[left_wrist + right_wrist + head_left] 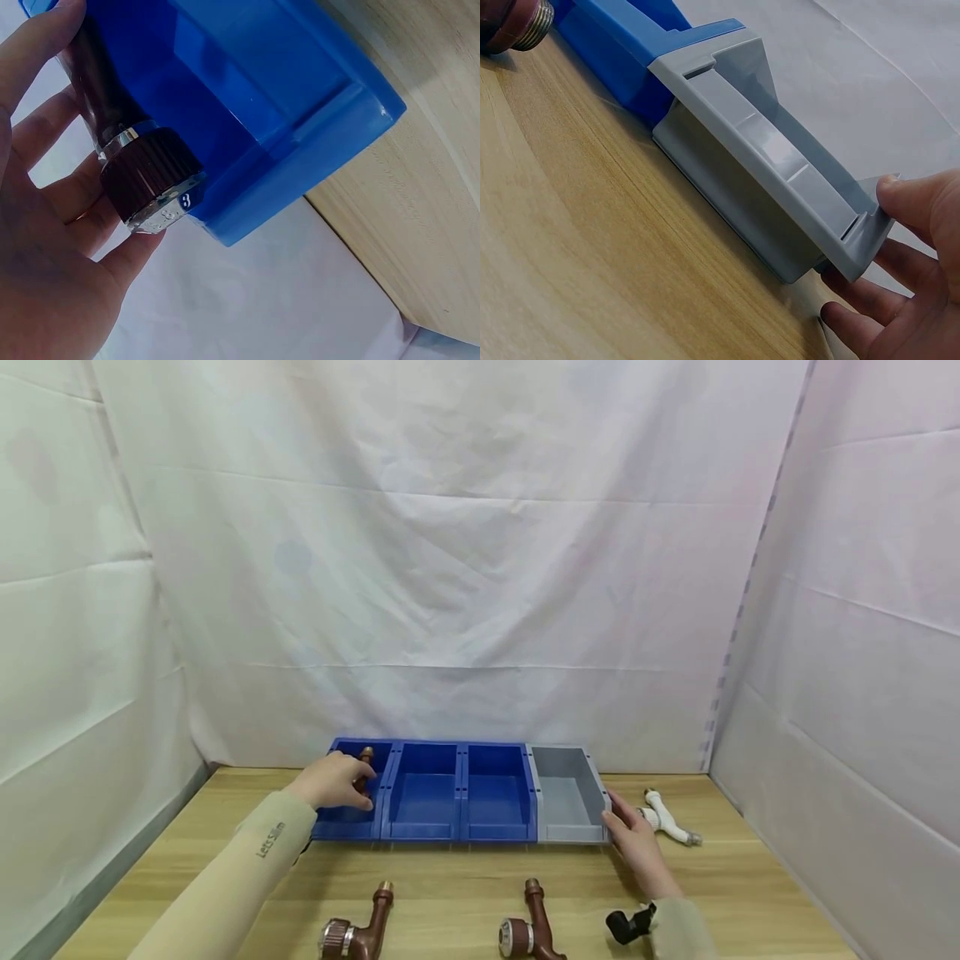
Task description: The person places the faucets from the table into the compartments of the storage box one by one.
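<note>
In the left wrist view, a brown tap (105, 90) with a ribbed round knob is held between the thumb and fingers of my left hand (60, 217). The head view places this left hand (334, 781) at the leftmost blue bin (347, 837), with the tap's threaded copper-coloured end (367, 754) pointing up over its inside. My right hand (637, 843) grips the outer side of the grey bin (573, 835). In the right wrist view, its thumb presses the rim at the front corner and its fingers lie below and outside the grey bin (735, 187).
Two more blue bins (422, 831) stand between the end bins, joined in one row. A white tap (663, 818) lies right of the row. Nearer, two brown taps (378, 910) (536, 910) lie on the wooden table (450, 889). White cloth (450, 568) hangs behind and on both sides.
</note>
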Tool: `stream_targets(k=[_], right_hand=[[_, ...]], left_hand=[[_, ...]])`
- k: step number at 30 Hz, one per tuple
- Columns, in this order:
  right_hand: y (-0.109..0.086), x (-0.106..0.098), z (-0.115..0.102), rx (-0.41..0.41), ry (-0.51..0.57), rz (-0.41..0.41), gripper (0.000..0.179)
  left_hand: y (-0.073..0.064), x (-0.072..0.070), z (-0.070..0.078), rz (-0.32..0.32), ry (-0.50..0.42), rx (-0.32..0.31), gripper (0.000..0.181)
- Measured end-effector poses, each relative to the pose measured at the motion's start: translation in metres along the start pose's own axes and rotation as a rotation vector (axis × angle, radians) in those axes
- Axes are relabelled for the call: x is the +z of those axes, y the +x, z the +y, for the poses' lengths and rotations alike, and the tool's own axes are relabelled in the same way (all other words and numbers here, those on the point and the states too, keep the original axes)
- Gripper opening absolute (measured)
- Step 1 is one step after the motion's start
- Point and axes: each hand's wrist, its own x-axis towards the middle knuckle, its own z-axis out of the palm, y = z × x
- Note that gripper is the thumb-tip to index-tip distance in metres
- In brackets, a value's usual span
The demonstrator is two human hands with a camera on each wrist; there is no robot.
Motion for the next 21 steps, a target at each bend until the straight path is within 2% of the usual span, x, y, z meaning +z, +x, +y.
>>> stream_targets(k=[14,21], right_hand=[[0.0011,-0.0018,0.0007,-0.001,0.003,0.004,0.055],[0.0031,-0.002,0.0008,-0.001,0.002,0.005,0.055]], left_hand=[[-0.0011,0.0003,0.0029,-0.004,-0.029,-0.011,0.045],[0.0013,0.0011,-0.0002,-0.013,-0.011,-0.01,0.046]])
